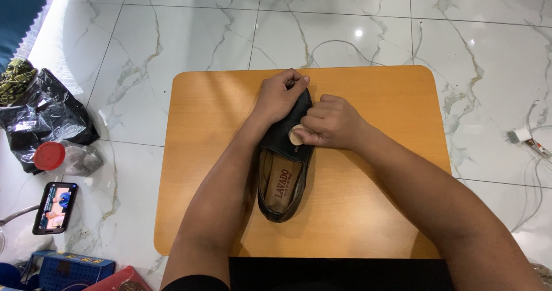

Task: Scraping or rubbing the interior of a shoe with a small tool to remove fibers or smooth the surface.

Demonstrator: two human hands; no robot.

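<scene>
Black shoe (pixel 283 170) on the table (pixel 368 210): my left hand (pixel 280 98) grips its toe, right hand (pixel 330 123) pinching a round tan pad (pixel 296 135); I'd rub gently.

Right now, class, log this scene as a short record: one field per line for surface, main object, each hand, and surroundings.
Surface: low orange wooden table on white marble floor
Main object: black slip-on shoe, toe pointing away, tan insole showing
Left hand: closed over the shoe's toe
Right hand: holds a small round tan pad against the shoe's upper
Surroundings: phone with lit screen, red-lidded jar, black plastic bag, white cable
</scene>
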